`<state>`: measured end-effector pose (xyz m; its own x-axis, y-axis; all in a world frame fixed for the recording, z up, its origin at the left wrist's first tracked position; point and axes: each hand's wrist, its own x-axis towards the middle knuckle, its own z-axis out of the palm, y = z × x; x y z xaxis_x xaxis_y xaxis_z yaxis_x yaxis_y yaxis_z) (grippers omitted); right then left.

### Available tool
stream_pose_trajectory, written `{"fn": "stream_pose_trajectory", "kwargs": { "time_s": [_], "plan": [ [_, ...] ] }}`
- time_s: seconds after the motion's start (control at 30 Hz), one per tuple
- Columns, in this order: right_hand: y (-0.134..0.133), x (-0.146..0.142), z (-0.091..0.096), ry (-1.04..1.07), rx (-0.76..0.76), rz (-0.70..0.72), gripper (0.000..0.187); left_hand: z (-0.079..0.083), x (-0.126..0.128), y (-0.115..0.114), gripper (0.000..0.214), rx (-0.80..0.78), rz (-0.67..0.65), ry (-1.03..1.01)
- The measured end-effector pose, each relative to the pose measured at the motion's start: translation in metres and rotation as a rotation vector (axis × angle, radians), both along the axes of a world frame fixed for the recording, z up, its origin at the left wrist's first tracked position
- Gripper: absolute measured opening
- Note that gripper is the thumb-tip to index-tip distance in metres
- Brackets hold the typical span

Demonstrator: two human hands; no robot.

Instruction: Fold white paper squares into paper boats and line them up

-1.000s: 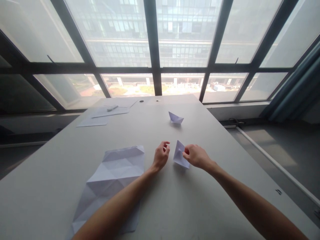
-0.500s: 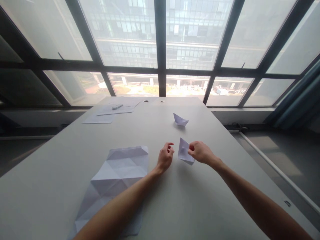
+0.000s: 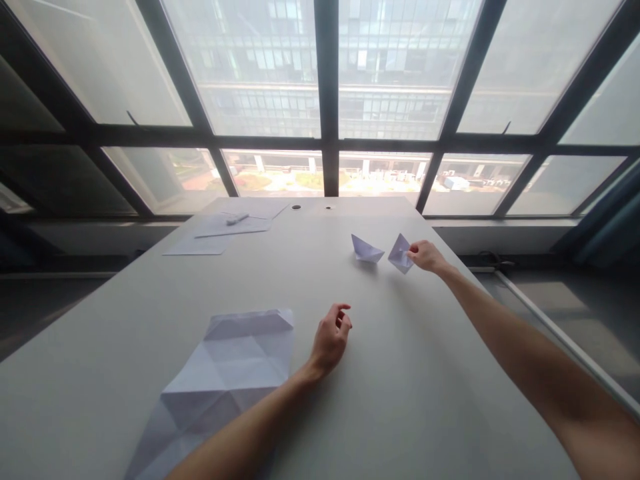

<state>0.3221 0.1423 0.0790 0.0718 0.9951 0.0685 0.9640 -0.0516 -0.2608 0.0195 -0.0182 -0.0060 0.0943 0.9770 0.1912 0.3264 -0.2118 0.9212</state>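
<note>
My right hand (image 3: 424,255) is stretched out far across the grey table (image 3: 410,393) and pinches a small folded white paper boat (image 3: 401,253), held just right of a second paper boat (image 3: 366,249) that sits on the table. My left hand (image 3: 331,337) rests on the table near the middle, fingers loosely curled and apart, holding nothing. A large creased sheet of white paper (image 3: 223,377) lies flat to the left of that hand.
Flat sheets of paper (image 3: 220,230) with a small white object (image 3: 237,218) on them lie at the far left of the table. Two small holes (image 3: 296,207) are in the tabletop near its far edge. Large windows stand behind the table.
My right hand has carried the folded boat away from the table's middle to the far side, beside the other boat. My left hand stayed near the middle.
</note>
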Motion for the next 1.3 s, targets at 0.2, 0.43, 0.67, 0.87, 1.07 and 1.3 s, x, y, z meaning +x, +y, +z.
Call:
{"fn": "stream_pose_trajectory", "kwargs": {
  "time_s": [0.2,0.43,0.67,0.87,1.07,1.3],
  "plan": [
    [0.044,0.0,-0.017,-0.068,-0.065,-0.011,0.018,-0.001,-0.002,-0.002,0.024,-0.036,-0.001,0.014],
    [0.071,-0.012,-0.02,-0.148,-0.133,0.063,0.014,0.001,-0.001,-0.004,0.024,-0.046,0.006,0.008],
    [0.081,-0.014,-0.017,-0.158,-0.136,0.059,0.019,0.0,-0.001,-0.005,0.024,-0.047,0.001,0.0],
    [0.078,-0.005,-0.018,-0.107,-0.12,0.045,0.019,0.0,-0.001,-0.005,0.025,-0.057,-0.003,-0.004],
    [0.074,-0.001,-0.024,-0.107,-0.126,0.054,0.019,0.001,-0.001,-0.005,0.025,-0.062,-0.009,-0.006],
    [0.08,-0.005,-0.024,-0.127,-0.163,0.091,0.022,0.001,-0.002,-0.004,0.026,-0.083,-0.024,-0.021]
  ]
}}
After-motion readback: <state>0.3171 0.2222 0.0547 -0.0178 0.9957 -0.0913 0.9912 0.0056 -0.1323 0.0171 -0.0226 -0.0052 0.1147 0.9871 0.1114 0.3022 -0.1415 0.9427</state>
